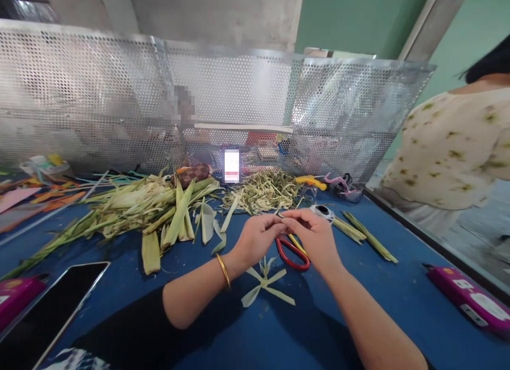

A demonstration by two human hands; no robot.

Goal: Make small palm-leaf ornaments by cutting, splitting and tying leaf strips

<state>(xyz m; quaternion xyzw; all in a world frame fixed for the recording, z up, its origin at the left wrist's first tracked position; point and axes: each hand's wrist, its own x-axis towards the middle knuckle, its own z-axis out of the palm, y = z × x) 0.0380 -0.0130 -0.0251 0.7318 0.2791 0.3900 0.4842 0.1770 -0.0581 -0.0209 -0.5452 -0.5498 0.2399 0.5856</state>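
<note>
My left hand (257, 237) and my right hand (313, 237) meet over the middle of the table, thumbs and fingertips pinched together. Whatever lies between the fingertips is too small and covered to make out. Beneath my hands rest red-handled scissors (292, 255), partly hidden, with something thin and yellow beside them. Closer to me lies a star-shaped piece of pale green husk strips (264, 284), spread flat. A white roll of tape (323, 211) sits just behind my right hand. Loose husk pieces (207, 221) lie to the left of my left hand.
A large heap of green husks (131, 205) covers the back left, with shredded strips (263, 192) beside it. A black phone (59, 306) and purple packs (470, 298) lie at the sides. A perforated metal screen (239, 88) stands behind. One person (450, 146) is at the right.
</note>
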